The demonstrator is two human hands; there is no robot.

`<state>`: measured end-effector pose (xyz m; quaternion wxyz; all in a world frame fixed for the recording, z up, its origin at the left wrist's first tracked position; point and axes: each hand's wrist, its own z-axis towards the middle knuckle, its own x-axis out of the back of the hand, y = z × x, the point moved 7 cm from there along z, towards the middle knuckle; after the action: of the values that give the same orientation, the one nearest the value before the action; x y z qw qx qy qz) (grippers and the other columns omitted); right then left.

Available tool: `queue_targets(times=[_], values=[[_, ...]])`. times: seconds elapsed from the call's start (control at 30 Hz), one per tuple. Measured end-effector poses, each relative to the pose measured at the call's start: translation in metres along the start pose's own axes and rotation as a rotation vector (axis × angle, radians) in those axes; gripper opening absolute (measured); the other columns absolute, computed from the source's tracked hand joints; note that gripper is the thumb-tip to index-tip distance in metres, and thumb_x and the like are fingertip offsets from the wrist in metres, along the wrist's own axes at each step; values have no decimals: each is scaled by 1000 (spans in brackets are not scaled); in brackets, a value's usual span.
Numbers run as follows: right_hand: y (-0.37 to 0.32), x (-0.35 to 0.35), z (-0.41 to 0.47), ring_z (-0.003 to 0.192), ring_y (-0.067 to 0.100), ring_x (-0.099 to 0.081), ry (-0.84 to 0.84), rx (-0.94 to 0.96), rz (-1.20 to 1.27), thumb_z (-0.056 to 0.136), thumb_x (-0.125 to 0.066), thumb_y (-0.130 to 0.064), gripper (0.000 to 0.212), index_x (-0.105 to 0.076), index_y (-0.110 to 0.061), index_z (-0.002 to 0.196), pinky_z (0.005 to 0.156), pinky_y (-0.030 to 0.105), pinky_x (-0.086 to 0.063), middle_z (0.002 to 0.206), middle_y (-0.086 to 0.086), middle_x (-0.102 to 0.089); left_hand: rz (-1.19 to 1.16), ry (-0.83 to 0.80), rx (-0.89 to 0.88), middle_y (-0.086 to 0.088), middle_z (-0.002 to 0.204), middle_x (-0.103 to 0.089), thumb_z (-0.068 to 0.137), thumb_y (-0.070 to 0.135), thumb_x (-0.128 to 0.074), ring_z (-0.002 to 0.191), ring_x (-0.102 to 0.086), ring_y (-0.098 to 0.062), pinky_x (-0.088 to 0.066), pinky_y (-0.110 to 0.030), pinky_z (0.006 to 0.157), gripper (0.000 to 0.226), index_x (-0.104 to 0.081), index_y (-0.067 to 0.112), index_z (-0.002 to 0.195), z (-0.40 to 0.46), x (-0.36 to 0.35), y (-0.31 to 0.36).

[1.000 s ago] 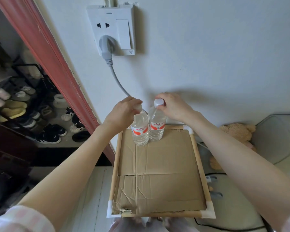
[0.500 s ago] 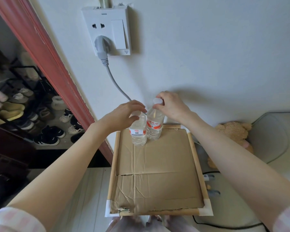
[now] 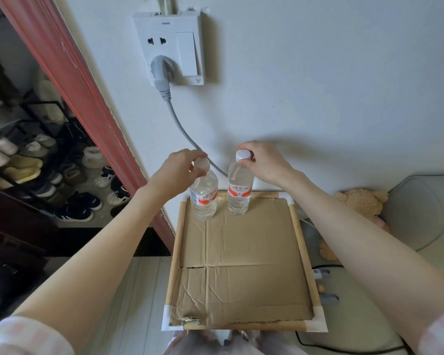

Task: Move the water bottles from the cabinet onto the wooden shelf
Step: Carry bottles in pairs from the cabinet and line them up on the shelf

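Bottles: two clear water bottles with red-and-white labels stand upright at the far end of the wooden shelf (image 3: 176,248), on the creased cardboard sheet (image 3: 241,265) that lines its top, close to the wall. Left bottle (image 3: 204,198) sits near the far-left corner; right bottle (image 3: 239,194) stands just beside it with a visible gap, not touching. Left hand (image 3: 176,172) reaches in from the left, fingers curled over the left bottle's white cap, pinching it from above. Right hand (image 3: 263,162) does the same on the right bottle, thumb and fingers wrapped round its cap. Both bottle bases appear to rest on the cardboard. Shelf frame is pale wood with white taped corners. On the wall above: white socket plate (image 3: 171,47) with a grey plug (image 3: 160,73) seated, cable running down behind the bottles. Shoe rack (image 3: 31,162) visible past the red door frame at left; plush toy (image 3: 362,203) on the floor at right.
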<state>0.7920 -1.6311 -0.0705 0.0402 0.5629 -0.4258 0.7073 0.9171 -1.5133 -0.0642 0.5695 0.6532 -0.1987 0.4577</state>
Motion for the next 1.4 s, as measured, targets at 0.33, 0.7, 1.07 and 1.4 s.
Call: queue_targets(times=[0.33, 0.7, 1.07, 1.4], values=[[7, -5, -4, 94, 25, -56, 40, 9, 153, 85, -58, -15, 27, -59, -14, 112, 85, 33, -43, 104, 12, -61, -187, 181, -62, -10, 95, -61, 83, 3, -57, 85, -57, -22, -37, -12, 72, 23, -62, 9, 105, 2, -15, 12], [37, -35, -26, 116, 2, -40, 129, -110, 508, 80, -67, -15, 76, -24, -28, 141, 95, 24, -37, 126, -8, -45, -447, 147, 166, 4, 118, -33, 72, 21, -74, 113, -42, -14, -39, -35, 94, 62, -41, 22, 124, -25, -50, -33], [74, -94, -44, 110, 5, -51, 9, -323, 639, 78, -69, -32, 67, -31, -30, 133, 75, 9, -39, 121, -12, -54, -626, 93, 240, 2, 132, -46, 81, 11, -59, 118, -48, -18, -43, -45, 98, 66, -31, 52, 125, -31, -75, -55], [82, -87, -46, 103, 8, -52, 73, -307, 625, 86, -59, -7, 57, -32, -13, 136, 63, -6, -35, 115, -4, -54, -553, 44, 190, 24, 131, -44, 83, 12, -60, 122, -46, -11, -42, -48, 97, 74, -21, 54, 129, -8, -94, -39]])
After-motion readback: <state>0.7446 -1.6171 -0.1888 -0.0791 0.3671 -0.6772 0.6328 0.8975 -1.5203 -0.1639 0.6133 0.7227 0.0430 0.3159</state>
